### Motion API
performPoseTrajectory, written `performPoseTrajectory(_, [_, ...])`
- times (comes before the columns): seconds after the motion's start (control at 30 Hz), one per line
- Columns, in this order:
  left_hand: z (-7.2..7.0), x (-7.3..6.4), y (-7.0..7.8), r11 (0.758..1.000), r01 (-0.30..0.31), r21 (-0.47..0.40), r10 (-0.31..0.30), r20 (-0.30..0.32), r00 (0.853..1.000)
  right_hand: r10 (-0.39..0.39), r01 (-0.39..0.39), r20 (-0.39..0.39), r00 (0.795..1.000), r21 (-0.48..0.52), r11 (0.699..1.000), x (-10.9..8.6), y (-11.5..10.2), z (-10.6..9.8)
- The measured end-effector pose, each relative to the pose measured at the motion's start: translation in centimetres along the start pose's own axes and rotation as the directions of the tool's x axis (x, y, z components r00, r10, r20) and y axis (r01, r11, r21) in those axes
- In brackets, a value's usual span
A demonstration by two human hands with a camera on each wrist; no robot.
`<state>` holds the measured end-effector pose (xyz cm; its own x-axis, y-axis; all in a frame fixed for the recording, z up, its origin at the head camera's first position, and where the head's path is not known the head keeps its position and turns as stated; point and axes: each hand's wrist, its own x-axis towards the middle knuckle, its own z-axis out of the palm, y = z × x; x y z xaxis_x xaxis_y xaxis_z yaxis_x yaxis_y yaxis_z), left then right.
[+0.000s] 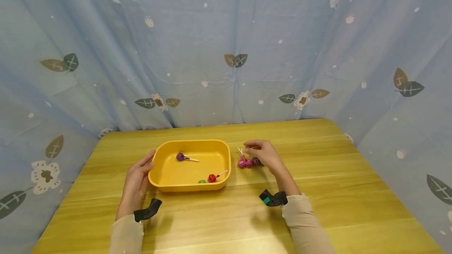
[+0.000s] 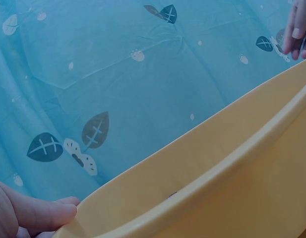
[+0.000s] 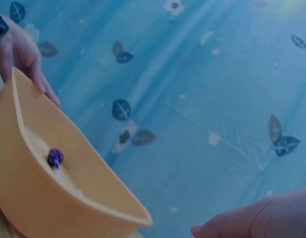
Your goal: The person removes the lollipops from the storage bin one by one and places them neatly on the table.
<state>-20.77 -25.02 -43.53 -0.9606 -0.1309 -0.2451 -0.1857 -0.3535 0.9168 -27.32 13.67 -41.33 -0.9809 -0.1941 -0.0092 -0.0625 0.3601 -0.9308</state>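
Note:
My left hand [image 1: 135,177] holds the left end of a yellow plastic bin [image 1: 154,173], thumb at its rim and fingers along the outer wall. Inside lie a purple lollipop [image 1: 180,156], a red lollipop [image 1: 212,178] and a green one [image 1: 202,181], partly hidden by the front wall. Right of the bin, several wrapped lollipops [image 1: 241,164] are bunched on the table, pink-red ones beside a dark purple one [image 1: 256,161]. Just over their sticks hovers my right hand [image 1: 265,154], fingers bent leftward with a gap between thumb and forefinger. Only part of that hand [image 3: 262,215] enters the right wrist view.
The wood-grain table [image 1: 219,222] has rounded far corners. A pale blue curtain [image 1: 197,50] with leaf and flower prints hangs behind it and along both sides. Each wrist wears a black camera mount [image 1: 148,209], close above the tabletop.

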Motion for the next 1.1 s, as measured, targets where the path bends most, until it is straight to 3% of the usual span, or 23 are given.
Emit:
performPoseTrajectory(0.2, [0.0, 0.0, 0.0, 1.0, 0.001, -0.004, -0.001, 0.002, 1.0, -0.046, 0.045, 0.078, 0.996, 0.023, 0.999, 0.9, -1.8, 3.1])
performPoseTrajectory(0.47, [0.1, 0.0, 0.3, 1.0, 0.008, -0.012, -0.008, -0.011, 1.0, -0.118, 0.122, 0.198, 0.973, -0.011, 0.992, 2.7, -4.4, 7.3])
performPoseTrajectory(0.7, [0.2, -0.1, 0.2, 1.0, -0.002, 0.011, 0.002, -0.006, 1.0, -0.046, 0.019, 0.322, 0.945, 0.086, 0.996, 5.7, -5.1, 10.9])
performPoseTrajectory(0.9, [0.3, 0.2, 0.1, 1.0, -0.013, -0.024, 0.012, -0.01, 1.0, 0.017, -0.04, 0.347, 0.938, 0.06, 0.997, 7.4, -6.0, 13.5])
performPoseTrajectory(1.1, [0.2, 0.0, 0.2, 0.999, -0.004, -0.034, 0.004, -0.013, 1.0, 0.028, -0.038, 0.354, 0.935, 0.023, 0.999, 7.8, -6.8, 15.0])
